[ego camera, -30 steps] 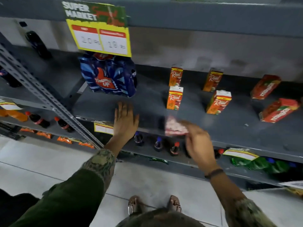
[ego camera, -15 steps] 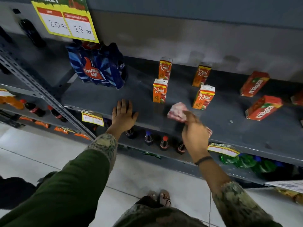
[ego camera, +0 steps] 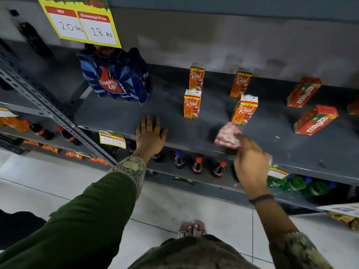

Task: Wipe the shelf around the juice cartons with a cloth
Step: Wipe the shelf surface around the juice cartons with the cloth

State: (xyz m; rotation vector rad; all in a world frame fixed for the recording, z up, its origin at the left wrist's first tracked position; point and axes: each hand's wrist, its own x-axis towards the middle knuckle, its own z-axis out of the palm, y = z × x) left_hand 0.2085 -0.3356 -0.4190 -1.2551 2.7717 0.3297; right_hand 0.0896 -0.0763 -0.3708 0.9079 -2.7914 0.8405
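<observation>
A: Status on the shelf?

B: Left hand flat on the front edge, fingers spread, gripping nothing. Reads as a brace while leaning in.

A: Right?

B: Right hand has its fingers pinched on a bunched pink-and-white cloth. The cloth sits at the shelf front, just beside the near right Real carton. There's motion blur, so I can't tell whether it's pressed on the shelf or just above.

A: Cartons?

B: Four Real cartons stand upright in two rows: near left, back left, back right, plus the near right one. All are apart from each other, with gaps wide enough for a cloth, I'd judge. Two Maaza cartons are further right, well apart from the cloth.

A: All sealed?

B: Tops look closed. Contents not visible.

A: Anything else on that level?

B: A Thums Up multipack in blue wrap at the left, under the price sign. A small crumb lies on the shelf right of the cloth. Likely the next target, but that's a guess.

A: Risk?

B: Light cartons. A sideways swipe could tip the near right one.
</observation>
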